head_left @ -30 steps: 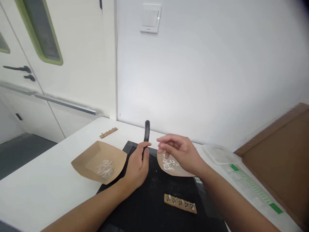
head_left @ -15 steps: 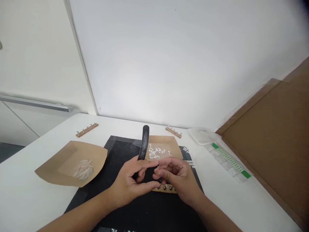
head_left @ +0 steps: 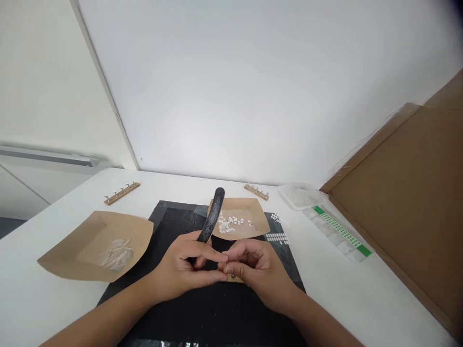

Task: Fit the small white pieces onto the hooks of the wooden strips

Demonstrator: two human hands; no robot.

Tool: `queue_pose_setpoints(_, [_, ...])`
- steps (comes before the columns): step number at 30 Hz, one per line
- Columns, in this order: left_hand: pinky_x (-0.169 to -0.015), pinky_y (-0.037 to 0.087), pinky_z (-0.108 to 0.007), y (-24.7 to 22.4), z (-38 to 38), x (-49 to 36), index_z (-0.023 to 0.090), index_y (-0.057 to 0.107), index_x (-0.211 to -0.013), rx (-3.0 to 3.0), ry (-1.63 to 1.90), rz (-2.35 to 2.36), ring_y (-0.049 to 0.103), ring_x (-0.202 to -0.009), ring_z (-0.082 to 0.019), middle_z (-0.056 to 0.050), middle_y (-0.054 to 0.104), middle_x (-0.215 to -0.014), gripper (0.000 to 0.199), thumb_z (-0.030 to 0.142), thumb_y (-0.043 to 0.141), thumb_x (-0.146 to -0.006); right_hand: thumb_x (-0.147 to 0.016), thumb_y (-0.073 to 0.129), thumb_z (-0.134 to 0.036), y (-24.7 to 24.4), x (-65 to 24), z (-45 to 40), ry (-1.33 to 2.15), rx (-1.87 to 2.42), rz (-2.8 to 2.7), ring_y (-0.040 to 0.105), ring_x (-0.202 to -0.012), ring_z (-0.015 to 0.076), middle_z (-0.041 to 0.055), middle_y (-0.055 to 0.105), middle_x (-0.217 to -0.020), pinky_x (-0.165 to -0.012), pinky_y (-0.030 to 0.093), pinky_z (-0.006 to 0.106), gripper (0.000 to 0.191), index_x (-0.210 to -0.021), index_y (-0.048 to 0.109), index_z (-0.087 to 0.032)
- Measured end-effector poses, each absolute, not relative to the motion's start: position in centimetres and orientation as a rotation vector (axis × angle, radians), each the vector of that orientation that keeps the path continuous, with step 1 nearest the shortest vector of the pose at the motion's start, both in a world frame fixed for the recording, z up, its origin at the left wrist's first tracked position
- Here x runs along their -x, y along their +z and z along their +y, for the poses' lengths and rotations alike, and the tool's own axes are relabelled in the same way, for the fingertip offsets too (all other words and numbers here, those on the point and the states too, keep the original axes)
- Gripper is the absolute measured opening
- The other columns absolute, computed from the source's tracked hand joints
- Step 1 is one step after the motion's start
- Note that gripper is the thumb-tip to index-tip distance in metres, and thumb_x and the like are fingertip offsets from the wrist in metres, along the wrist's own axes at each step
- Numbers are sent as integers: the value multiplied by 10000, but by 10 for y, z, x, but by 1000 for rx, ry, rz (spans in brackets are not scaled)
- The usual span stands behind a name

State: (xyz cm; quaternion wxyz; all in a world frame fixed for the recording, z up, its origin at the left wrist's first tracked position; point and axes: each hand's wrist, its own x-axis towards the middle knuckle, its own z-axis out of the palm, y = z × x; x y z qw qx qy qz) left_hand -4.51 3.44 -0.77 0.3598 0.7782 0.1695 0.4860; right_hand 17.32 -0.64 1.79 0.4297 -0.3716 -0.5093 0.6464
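A curved black nail file stands up out of my left hand, held in its curled fingers. The thumb and forefinger of that hand reach right and meet the fingertips of my right hand. My right hand is pinched closed; whatever lies between its fingertips is too small or hidden to make out. Partly covered by the fingers is a wooden strip with metal studs, above the black mat. Just beyond the hands, a brown paper tray holds small white nail tips.
A larger paper tray with thin sticks lies left. Studded wooden strips sit at the back. On the right are a clear box, a green-white strip and a cardboard panel. White pieces lie on the mat.
The file has tilted further to the right. Both hands have shifted slightly left with their fingertips closer together, covering more of the near wooden strip. The camera view has moved a little.
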Motion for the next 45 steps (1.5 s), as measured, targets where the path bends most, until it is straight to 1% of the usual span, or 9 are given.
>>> queue_pose_setpoints(2, [-575, 404, -204, -6, 34, 46, 243, 813, -1066, -2024, 1233, 454, 430, -591, -90, 82, 394, -638, 256, 189, 894, -829, -810, 906, -288, 17, -173, -7, 1613, 923, -1273, 781, -815, 148, 13, 827, -874, -800, 627, 261, 114, -861, 815, -241])
queue_pose_setpoints(12, [-540, 462, -177, 4, 37, 49, 229, 833, -1057, -2140, 1228, 423, 511, -598, -87, 39, 532, -680, 214, 306, 874, -862, -807, 911, -316, 15, -176, -6, 1671, 917, -1271, 790, -852, 169, 25, 832, -920, -832, 630, 303, 151, -868, 799, -234])
queue_pose_setpoints(18, [-583, 531, -159, 10, 35, 52, 239, 811, -1145, -2174, 1175, 393, 607, -650, -83, -4, 650, -818, 249, 237, 837, -898, -824, 899, -328, 18, -179, -5, 1663, 935, -1304, 777, -826, 161, 17, 821, -897, -810, 624, 293, 158, -869, 787, -226])
queue_pose_setpoints(25, [-449, 553, -103, 8, 30, 54, 260, 782, -1231, -2069, 1025, 471, 608, -595, -50, -33, 641, -962, 293, 184, 763, -949, -853, 881, -320, 16, -180, -4, 1654, 909, -1307, 763, -856, 143, 25, 818, -938, -803, 594, 263, 156, -909, 774, -222])
queue_pose_setpoints(30, [-444, 594, -127, 4, 28, 55, 283, 775, -1253, -1975, 937, 515, 637, -601, -50, -45, 621, -1043, 301, 209, 745, -963, -842, 892, -332, 18, -179, -4, 1644, 922, -1295, 755, -854, 142, 26, 815, -935, -800, 588, 259, 177, -900, 772, -216])
queue_pose_setpoints(32, [-437, 582, -120, 4, 29, 55, 277, 769, -1265, -2006, 952, 522, 614, -570, -36, -44, 625, -1042, 305, 205, 735, -971, -850, 886, -335, 19, -178, -4, 1625, 928, -1301, 746, -820, 130, 23, 813, -931, -757, 588, 237, 174, -908, 772, -217])
queue_pose_setpoints(37, [-522, 575, -130, 8, 32, 55, 239, 752, -1287, -2251, 1063, 488, 632, -629, -60, -56, 677, -1016, 315, 159, 712, -985, -863, 871, -368, 21, -176, -3, 1580, 959, -1310, 603, -558, 69, -11, 761, -819, -491, 506, 165, 193, -910, 764, -214])
queue_pose_setpoints(41, [-526, 552, -149, 11, 33, 55, 193, 735, -1291, -2349, 1086, 484, 613, -627, -74, -64, 679, -965, 287, 169, 684, -1010, -851, 883, -371, 22, -175, -3, 1578, 938, -1288, 579, -528, 54, -9, 753, -795, -486, 509, 159, 218, -899, 767, -193])
queue_pose_setpoints(45, [-509, 544, -143, 10, 33, 57, 209, 746, -1270, -2350, 1035, 523, 632, -656, -93, -50, 666, -910, 262, 201, 687, -1014, -845, 890, -374, 21, -175, -4, 1566, 973, -1295, 610, -561, 61, 8, 772, -819, -505, 527, 160, 230, -926, 780, -190])
